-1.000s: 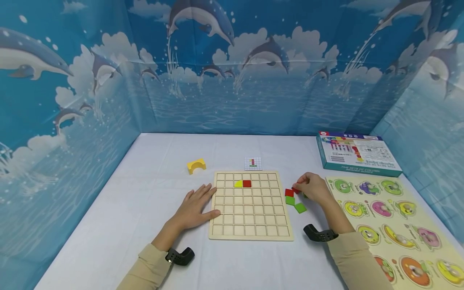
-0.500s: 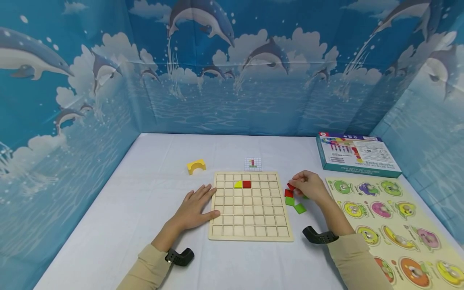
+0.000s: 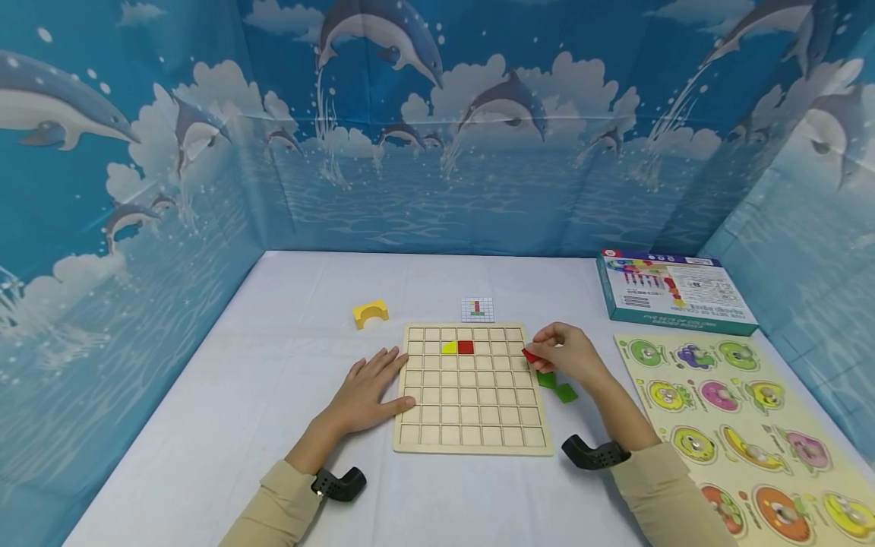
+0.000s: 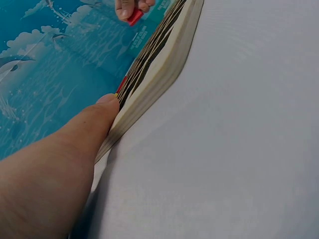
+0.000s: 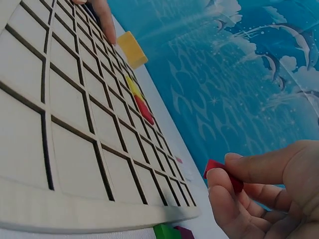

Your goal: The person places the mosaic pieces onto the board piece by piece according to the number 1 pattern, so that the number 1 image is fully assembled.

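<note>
A wooden grid board (image 3: 472, 450) lies on the white table. Along its left edge rests my left hand (image 3: 369, 391), fingers spread and thumb on the rim. My right hand (image 3: 567, 353) pinches a red square tile (image 5: 212, 167) between thumb and fingertips, over the board's upper right edge. Set in the board's second row are a yellow rounded tile (image 3: 449, 347) and, touching it, a red tile (image 3: 465, 347). Right of the board lie green tiles (image 3: 566, 393), partly under my right hand. Near them in the right wrist view shows a dark red tile (image 5: 185, 232).
A pattern card (image 3: 477, 309) lies behind the board. A yellow arch block (image 3: 371, 313) stands at the back left. To the right are a boxed set (image 3: 677, 292) and a fruit puzzle board (image 3: 745, 425). A dolphin-print curtain (image 3: 437, 182) encloses the table.
My right hand has moved left with the red tile, from the loose tiles to the board's right edge. My left hand has stayed in place.
</note>
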`<state>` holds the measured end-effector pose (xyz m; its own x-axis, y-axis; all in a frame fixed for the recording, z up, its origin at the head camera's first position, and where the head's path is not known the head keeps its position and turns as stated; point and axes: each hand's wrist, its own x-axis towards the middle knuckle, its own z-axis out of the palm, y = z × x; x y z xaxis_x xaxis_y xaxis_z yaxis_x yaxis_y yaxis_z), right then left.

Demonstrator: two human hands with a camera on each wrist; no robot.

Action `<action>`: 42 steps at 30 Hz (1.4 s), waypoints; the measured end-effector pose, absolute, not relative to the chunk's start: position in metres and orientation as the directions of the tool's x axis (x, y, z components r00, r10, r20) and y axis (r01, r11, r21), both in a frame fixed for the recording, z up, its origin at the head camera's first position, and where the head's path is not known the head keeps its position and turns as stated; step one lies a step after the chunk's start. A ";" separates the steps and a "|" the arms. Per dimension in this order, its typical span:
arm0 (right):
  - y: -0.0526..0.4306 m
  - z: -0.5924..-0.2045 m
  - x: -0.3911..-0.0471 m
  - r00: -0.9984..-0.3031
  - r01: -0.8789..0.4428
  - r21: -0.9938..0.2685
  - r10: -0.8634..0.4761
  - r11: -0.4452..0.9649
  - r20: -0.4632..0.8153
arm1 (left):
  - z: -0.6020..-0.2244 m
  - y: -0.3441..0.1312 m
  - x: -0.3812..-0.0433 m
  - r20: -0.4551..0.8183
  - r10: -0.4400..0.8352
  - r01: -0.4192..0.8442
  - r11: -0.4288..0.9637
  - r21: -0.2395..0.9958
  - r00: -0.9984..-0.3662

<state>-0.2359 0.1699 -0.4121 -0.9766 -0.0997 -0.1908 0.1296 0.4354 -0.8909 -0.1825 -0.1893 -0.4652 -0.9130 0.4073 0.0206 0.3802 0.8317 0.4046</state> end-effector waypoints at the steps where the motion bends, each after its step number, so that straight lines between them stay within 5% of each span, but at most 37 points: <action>1: 0.168 -0.412 -0.235 -0.976 0.124 -0.897 -0.112 0.425 -0.188 | -0.465 -0.189 -0.182 0.019 0.407 0.379 0.832 0.404 -0.913; 28: 0.121 -0.409 -0.225 -0.959 0.032 -0.891 -0.238 0.452 -0.155 | -0.463 -0.189 -0.182 0.012 0.412 0.380 0.827 0.414 -0.911; 42: 0.096 -0.419 -0.230 -0.974 0.058 -0.919 -0.180 0.390 -0.138 | -0.464 -0.190 -0.183 0.015 0.415 0.385 0.827 0.410 -0.909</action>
<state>-0.2302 0.0964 -0.4190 -0.9739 -0.1804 -0.1376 0.0575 0.3905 -0.9188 -0.1829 -0.1895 -0.4639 -0.9095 0.4154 0.0152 0.3847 0.8272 0.4096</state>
